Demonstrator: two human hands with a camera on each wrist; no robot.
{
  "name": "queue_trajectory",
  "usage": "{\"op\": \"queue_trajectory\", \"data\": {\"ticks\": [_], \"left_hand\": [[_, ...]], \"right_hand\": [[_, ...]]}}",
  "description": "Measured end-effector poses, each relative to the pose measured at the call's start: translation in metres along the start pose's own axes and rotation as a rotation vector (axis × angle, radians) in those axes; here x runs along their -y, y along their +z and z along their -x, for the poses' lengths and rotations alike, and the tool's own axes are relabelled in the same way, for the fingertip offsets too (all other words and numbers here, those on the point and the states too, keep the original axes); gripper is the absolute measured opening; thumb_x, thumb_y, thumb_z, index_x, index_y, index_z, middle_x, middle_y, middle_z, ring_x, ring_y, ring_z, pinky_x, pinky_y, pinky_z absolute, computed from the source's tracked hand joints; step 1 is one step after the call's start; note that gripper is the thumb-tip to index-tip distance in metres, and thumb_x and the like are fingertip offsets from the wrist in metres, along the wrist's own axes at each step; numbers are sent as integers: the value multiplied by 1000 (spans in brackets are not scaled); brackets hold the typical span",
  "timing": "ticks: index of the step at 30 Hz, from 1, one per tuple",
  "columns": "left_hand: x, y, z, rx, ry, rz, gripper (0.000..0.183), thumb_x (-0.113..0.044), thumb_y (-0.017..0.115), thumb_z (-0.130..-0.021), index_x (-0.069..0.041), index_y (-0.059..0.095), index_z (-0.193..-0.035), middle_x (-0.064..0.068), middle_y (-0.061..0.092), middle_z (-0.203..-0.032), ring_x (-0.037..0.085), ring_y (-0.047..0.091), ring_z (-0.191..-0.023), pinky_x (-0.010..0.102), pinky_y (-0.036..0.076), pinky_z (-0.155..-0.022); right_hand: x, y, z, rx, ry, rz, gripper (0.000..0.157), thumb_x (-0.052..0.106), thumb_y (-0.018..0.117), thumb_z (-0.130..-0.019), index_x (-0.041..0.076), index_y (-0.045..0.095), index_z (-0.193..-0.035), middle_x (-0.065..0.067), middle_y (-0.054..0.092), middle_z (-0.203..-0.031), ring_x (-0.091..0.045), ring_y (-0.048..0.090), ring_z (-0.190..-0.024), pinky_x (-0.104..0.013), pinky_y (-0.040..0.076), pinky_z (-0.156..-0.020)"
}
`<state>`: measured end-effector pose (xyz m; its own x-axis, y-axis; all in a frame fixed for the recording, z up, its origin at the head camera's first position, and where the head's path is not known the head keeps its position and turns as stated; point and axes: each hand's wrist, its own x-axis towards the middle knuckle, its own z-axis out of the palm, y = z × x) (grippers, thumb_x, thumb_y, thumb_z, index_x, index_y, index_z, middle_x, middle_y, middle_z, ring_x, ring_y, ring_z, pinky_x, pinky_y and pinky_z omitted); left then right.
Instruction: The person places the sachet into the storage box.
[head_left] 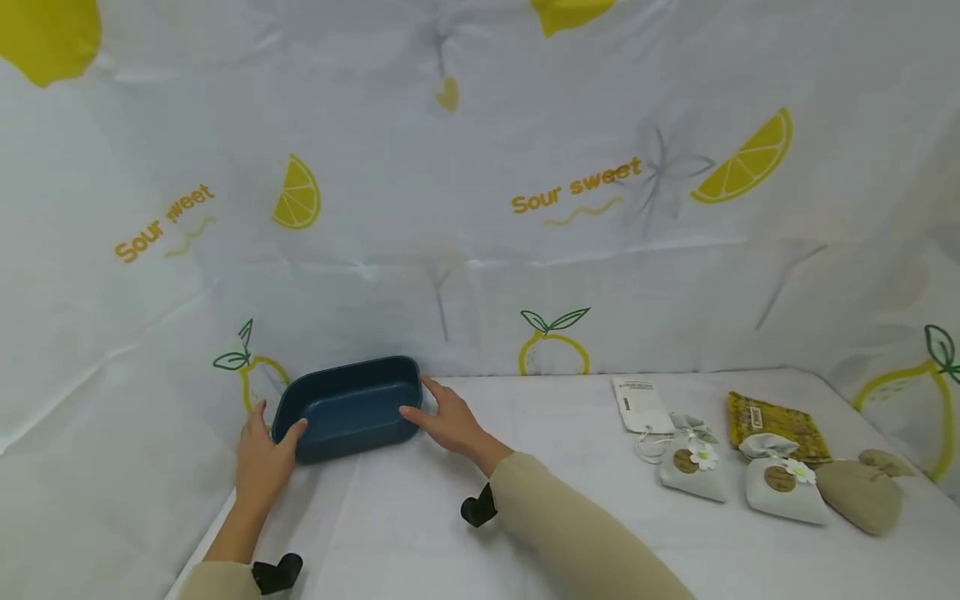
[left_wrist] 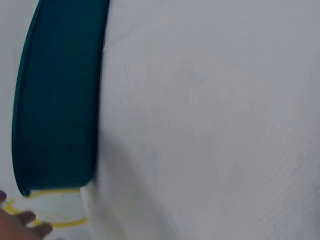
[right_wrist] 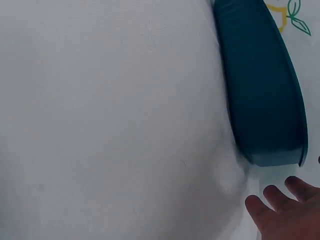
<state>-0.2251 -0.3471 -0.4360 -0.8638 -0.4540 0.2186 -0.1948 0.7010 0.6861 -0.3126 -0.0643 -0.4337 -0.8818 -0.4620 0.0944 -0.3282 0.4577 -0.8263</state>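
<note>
This looks like a small booth hung with white sheeting [head_left: 412, 208], which rises at the far, left and right sides of a worktop [head_left: 555, 442] covered in plain white. Lemon slices [head_left: 297, 196] and the words "Sour sweet" [head_left: 577, 185] decorate it; whether a home, lab or shop lies beyond cannot be told.

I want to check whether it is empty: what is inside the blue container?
In the head view, the visible inside of the blue container is bare; nothing lies there. Anything its near wall covers cannot be seen, and both wrist views show only its outside.
</note>
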Motion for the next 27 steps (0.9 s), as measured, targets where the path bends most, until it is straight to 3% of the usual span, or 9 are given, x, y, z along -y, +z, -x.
{"op": "queue_trajectory", "data": {"ticks": [4,8,13,18,27], "left_hand": [[12,-3,-8,88,-73,184,82,-35,50,-104,-2,3,-162,35,18,-163,52,22,-151,63,23,-121],[17,-2,-14,159,-67,196,74,-26,47,-106,-2,6,-162,32,18,-164,49,19,-153,60,19,-124],[19,4,-15,221,-46,211,71,-21,41,-107,-8,0,-163,21,0,-170,42,1,-158,59,7,-127],[21,11,-9,221,-55,233,68,-26,37,-109,-16,-1,-164,14,-4,-171,40,-2,-158,59,6,-127],[17,22,-2,203,-24,289,72,-28,49,-106,-14,9,-164,13,6,-172,34,6,-159,55,13,-127]], "right_hand": [[0,11,-10,-12,8,-45,74,48,57,-99,19,31,-160,-15,37,-163,-38,36,-150,-57,34,-119],[-2,22,-19,-40,25,-97,70,39,58,-100,18,30,-161,-14,37,-163,-38,37,-149,-56,35,-119],[-9,27,-27,-37,79,-190,72,32,58,-99,24,24,-162,-9,32,-166,-37,34,-151,-56,33,-119],[-17,26,-25,-49,85,-251,75,27,58,-97,25,23,-163,-11,30,-166,-36,33,-152,-56,33,-119],[-28,16,-11,-80,62,-303,76,24,59,-95,26,24,-162,-12,27,-168,-37,32,-152,-56,34,-119]]}}
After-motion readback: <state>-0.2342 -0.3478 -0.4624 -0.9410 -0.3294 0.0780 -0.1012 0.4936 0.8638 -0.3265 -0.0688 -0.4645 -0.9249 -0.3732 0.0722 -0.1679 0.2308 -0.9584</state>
